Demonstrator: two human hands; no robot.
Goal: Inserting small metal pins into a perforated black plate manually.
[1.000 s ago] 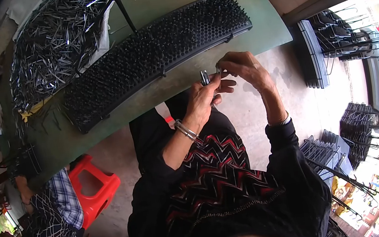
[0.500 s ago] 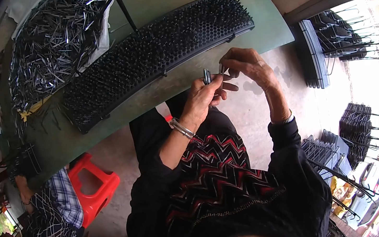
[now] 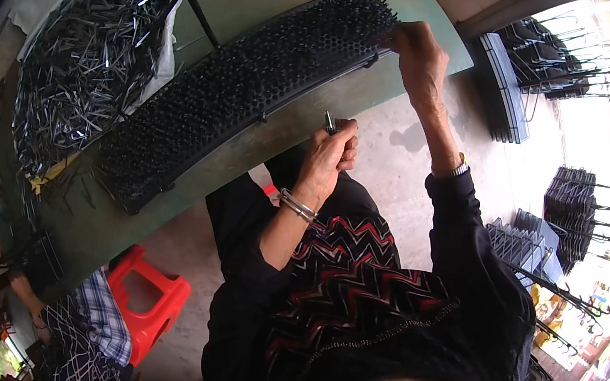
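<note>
My left hand (image 3: pixel 331 154) is closed around a few short, shiny dark strips (image 3: pixel 330 121), whose ends stick up above the fist. A long black perforated panel (image 3: pixel 253 73) lies across the table, slightly curved in this view, its holes thickly filled with upright dark strips. At the panel's right end, my right hand (image 3: pixel 423 57) is closed, fingertips against the near edge of the strips. Whatever its fingers pinch is hidden by the hand. Farther left, a big heap of loose shiny dark strips (image 3: pixel 90 72) lies on a pale sheet.
The green table (image 3: pixel 237 149) ends just before my lap. A black metal bar (image 3: pixel 198 14) rises behind the panel. A red plastic stool (image 3: pixel 157 301) and a person in checked cloth (image 3: pixel 83 362) are at lower left. Stacked black racks (image 3: pixel 572 207) stand at right.
My right hand has moved from beside my left hand up and right to the panel's right end. The left hand has closed its fingers and stays near the same spot.
</note>
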